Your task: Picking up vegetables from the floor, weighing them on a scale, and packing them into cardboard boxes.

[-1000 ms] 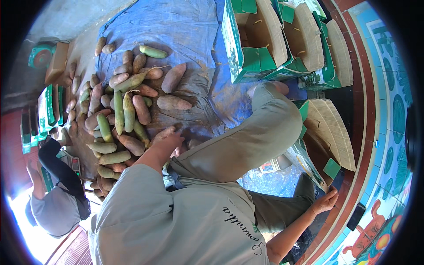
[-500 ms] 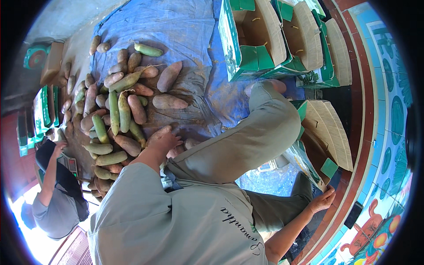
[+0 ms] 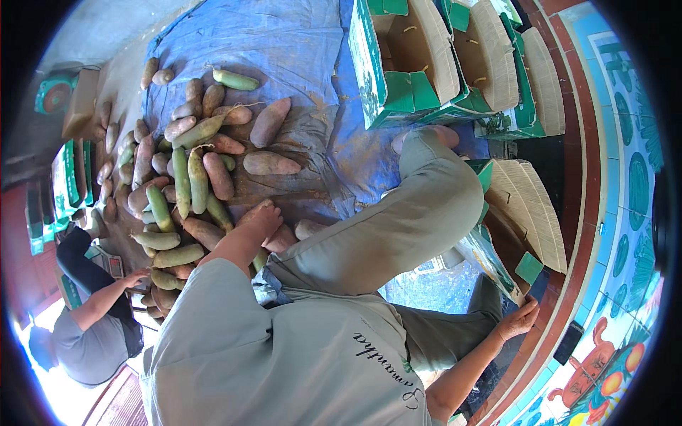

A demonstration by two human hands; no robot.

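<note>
My left hand (image 3: 261, 217) is over the near edge of a heap of long green and reddish-brown root vegetables, its fingers curled. Whatever lies under those fingers is hidden. Right beside it, against my bent knee, is a reddish root (image 3: 281, 239). Another root (image 3: 309, 228) lies just past that one. Within the heap, a long green root (image 3: 181, 182) rests among the reddish ones. Off to the right, my right hand (image 3: 517, 319) grips the near edge of an open green-and-white cardboard box (image 3: 522, 213), fingers closed on its rim. The inside of the box is partly visible.
Several open cardboard boxes (image 3: 419, 92) stand at the far right beside a brown ledge (image 3: 586, 142). A blue tarp (image 3: 284, 42) lies under the roots. At the left sits another person (image 3: 99, 319) near a scale (image 3: 110, 263). A second scale (image 3: 430, 265) shows beneath my leg.
My left hand has shifted slightly back and its fingers have curled in. The other person's hand has moved toward the heap. My right hand stays on the box.
</note>
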